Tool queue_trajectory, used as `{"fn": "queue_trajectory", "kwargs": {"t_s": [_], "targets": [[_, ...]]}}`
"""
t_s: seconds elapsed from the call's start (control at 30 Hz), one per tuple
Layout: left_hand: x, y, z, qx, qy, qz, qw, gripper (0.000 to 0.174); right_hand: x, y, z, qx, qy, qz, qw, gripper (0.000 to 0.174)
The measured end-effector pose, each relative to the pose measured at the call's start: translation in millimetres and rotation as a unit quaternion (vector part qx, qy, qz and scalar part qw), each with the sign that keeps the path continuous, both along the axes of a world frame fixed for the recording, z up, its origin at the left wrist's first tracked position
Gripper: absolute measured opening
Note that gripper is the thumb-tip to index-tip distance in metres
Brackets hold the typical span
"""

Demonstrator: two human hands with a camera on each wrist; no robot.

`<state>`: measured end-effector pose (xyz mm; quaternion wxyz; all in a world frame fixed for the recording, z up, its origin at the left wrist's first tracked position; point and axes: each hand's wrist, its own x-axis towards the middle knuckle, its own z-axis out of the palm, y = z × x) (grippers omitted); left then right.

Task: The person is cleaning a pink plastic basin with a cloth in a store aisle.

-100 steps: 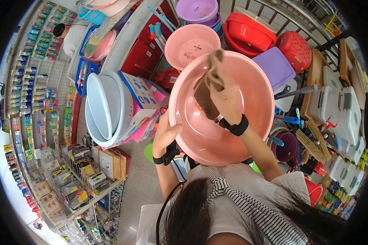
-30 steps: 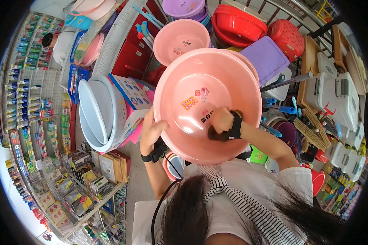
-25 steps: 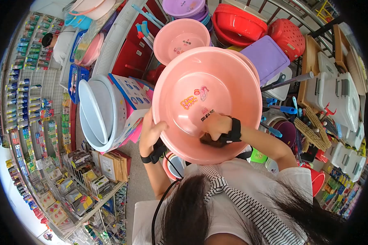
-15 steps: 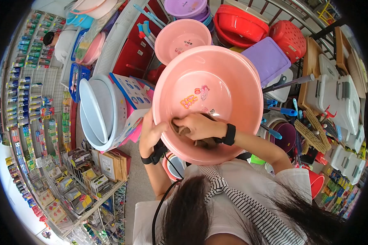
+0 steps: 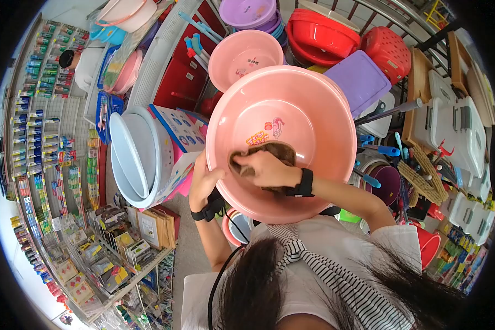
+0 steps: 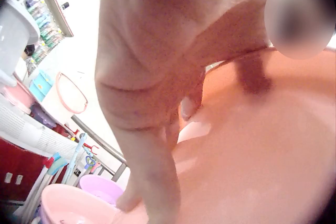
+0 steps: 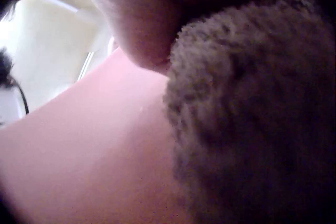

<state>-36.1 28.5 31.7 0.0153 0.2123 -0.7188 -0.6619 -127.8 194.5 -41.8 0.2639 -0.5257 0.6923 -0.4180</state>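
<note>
A large pink basin [image 5: 324, 132] tilts in front of the person's body, its inside facing up. The left hand [image 5: 204, 179] grips its left rim, thumb over the edge; in the left wrist view that hand [image 6: 152, 77] lies across the basin's rim. Inside the basin, the right hand [image 5: 269, 169] holds a brown cloth [image 5: 280, 150] against the lower left part of the inner surface. The right wrist view shows the fluffy cloth [image 7: 247, 108] bunched beside the hand [image 7: 152, 24], close to the pink surface. Fingertips of the right hand are partly hidden.
Beyond the basin stand a smaller pink basin [image 5: 246, 58], red basins [image 5: 322, 34] and a purple lid [image 5: 358, 82]. Light blue tubs [image 5: 135, 159] are at the left. Handles and mops crowd the right, beside storage boxes [image 5: 467, 137]. Shelves of goods line the far left.
The right hand, with the cloth, has moved from the basin's lower middle to its lower left, after being above the basin earlier. The left hand stays on the rim.
</note>
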Motion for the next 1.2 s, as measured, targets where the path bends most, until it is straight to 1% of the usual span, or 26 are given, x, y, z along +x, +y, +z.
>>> {"fn": "queue_trajectory", "kwargs": {"t_s": [0.03,0.07,0.1,0.17,0.2,0.23,0.3,0.33,0.37,0.4,0.47,0.53,0.63,0.67,0.7,0.77,0.8,0.83,0.9,0.93,0.97,1.03,1.07,1.1,1.17,1.2], "targets": [[2,-1,0,0.004,-0.012,-0.003,1.000,0.057,-2,-5,-6,-0.056,-0.150,-0.073,0.984,0.029],[3,-1,1,0.008,-0.024,-0.005,1.000,0.057,-7,-9,-11,-0.110,-0.294,-0.143,0.938,0.028],[3,-1,1,0.006,-0.024,-0.003,1.000,0.057,-21,-10,5,-0.068,-0.397,-0.132,0.906,0.030],[4,3,2,0.027,0.015,0.021,0.999,0.059,-30,-16,28,-0.195,-0.357,-0.188,0.894,0.030],[5,2,2,0.026,0.014,0.022,0.999,0.059,-33,-15,40,-0.174,-0.380,-0.185,0.889,0.041],[6,0,0,0.005,0.021,0.005,1.000,0.056,-31,-15,39,-0.174,-0.381,-0.185,0.889,0.041],[6,0,0,-0.017,0.028,-0.012,0.999,0.053,-20,-14,32,-0.185,-0.336,-0.118,0.916,0.049],[4,2,2,-0.001,0.044,-0.012,0.999,0.052,-13,-13,28,-0.159,-0.331,-0.082,0.926,0.055],[3,3,3,0.014,0.061,-0.011,0.998,0.053,-4,-8,26,-0.133,-0.287,-0.059,0.947,0.056],[6,-1,-1,0.014,0.061,-0.011,0.998,0.053,4,-3,29,-0.131,-0.294,-0.032,0.946,0.057],[14,-11,-15,-0.006,0.063,-0.044,0.997,0.065,12,9,29,-0.086,-0.275,0.044,0.957,0.060],[18,-11,-17,-0.013,0.056,-0.035,0.998,0.067,7,19,33,-0.028,-0.206,0.139,0.968,0.065],[14,-3,-10,-0.019,0.054,-0.011,0.998,0.068,2,26,53,-0.018,-0.175,0.153,0.972,0.057],[12,0,-6,-0.018,0.059,0.002,0.998,0.067,9,25,42,-0.075,-0.187,0.099,0.975,0.045],[10,0,-4,-0.017,0.060,0.004,0.998,0.067,11,21,43,-0.074,-0.186,0.101,0.975,0.045],[6,1,-3,-0.004,0.052,-0.053,0.997,0.064,13,5,45,-0.097,-0.226,-0.059,0.968,0.032],[7,3,0,-0.006,0.049,-0.038,0.998,0.061,11,-2,42,-0.146,-0.192,-0.090,0.966,0.027],[7,3,2,-0.007,0.048,-0.036,0.998,0.061,13,-2,42,-0.146,-0.194,-0.089,0.966,0.027],[7,-1,6,-0.013,0.068,-0.059,0.996,0.057,17,-3,43,-0.180,-0.151,-0.024,0.972,0.029],[9,-3,6,-0.014,0.066,-0.059,0.996,0.057,14,6,50,-0.153,-0.197,0.040,0.967,0.033],[12,-5,4,-0.025,0.053,-0.045,0.997,0.054,10,16,56,-0.154,-0.197,0.040,0.967,0.033],[16,-3,0,-0.034,0.042,-0.031,0.998,0.050,2,34,63,0.019,-0.149,0.232,0.961,0.038],[16,-1,-3,0.005,0.027,0.000,1.000,0.045,1,38,57,0.030,-0.126,0.262,0.956,0.039],[17,1,-5,0.045,0.011,0.030,0.998,0.041,-1,37,53,0.031,-0.126,0.260,0.957,0.039],[21,0,-12,0.043,0.020,0.036,0.998,0.039,-9,29,47,-0.001,-0.078,0.237,0.968,0.036],[21,-1,-14,0.040,0.030,0.044,0.998,0.039,-14,23,55,0.049,-0.130,0.218,0.966,0.040]]}}
